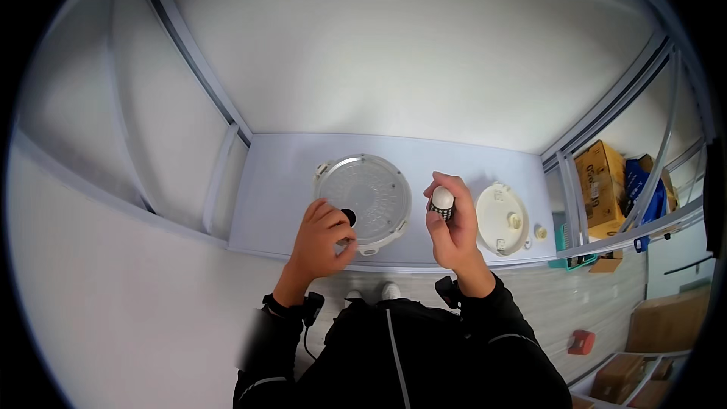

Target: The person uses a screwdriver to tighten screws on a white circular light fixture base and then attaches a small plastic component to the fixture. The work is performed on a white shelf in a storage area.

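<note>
Head: right fingers [438, 232] clasp a domed, checkered piece [442, 198]; left fingers [326, 221] curl by black circle [349, 216], hold unclear.

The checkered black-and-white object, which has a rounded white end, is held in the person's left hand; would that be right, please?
Not quite: in the head view, the checkered object, which has a rounded white end, is held in the right hand, not the left hand.

This looks like a small workshop or assembly booth: a plain bench [454, 153] stands against a white wall [394, 53] between pale frames [195, 49], a round part [367, 185] on it. Cardboard boxes [598, 189], a blue bag [642, 185] and a teal crate [561, 238] crowd the right, over wood-look floor [545, 326].
</note>
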Tool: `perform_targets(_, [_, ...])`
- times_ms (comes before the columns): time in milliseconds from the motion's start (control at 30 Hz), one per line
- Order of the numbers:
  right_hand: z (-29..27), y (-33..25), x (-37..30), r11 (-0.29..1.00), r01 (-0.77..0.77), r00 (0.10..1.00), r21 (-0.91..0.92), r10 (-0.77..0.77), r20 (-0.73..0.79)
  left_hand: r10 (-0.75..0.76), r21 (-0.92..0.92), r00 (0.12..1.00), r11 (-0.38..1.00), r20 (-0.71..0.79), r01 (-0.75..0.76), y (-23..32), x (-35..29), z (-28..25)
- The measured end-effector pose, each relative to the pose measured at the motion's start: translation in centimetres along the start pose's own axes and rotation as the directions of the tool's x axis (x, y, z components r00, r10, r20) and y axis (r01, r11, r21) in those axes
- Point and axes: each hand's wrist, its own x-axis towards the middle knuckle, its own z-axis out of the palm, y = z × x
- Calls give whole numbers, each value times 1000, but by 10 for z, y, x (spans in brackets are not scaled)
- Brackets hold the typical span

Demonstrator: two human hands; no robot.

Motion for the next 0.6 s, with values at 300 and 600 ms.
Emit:
perform_targets(300, [-3,10,2,999,44,998,-31,-43,42,-136,127,979,980,-155,156,48,22,55])
perform_targets(600, [-6,11,12,999,49,999,-10,-48,16,-62,96,987,992,-147,77,38,17,61])
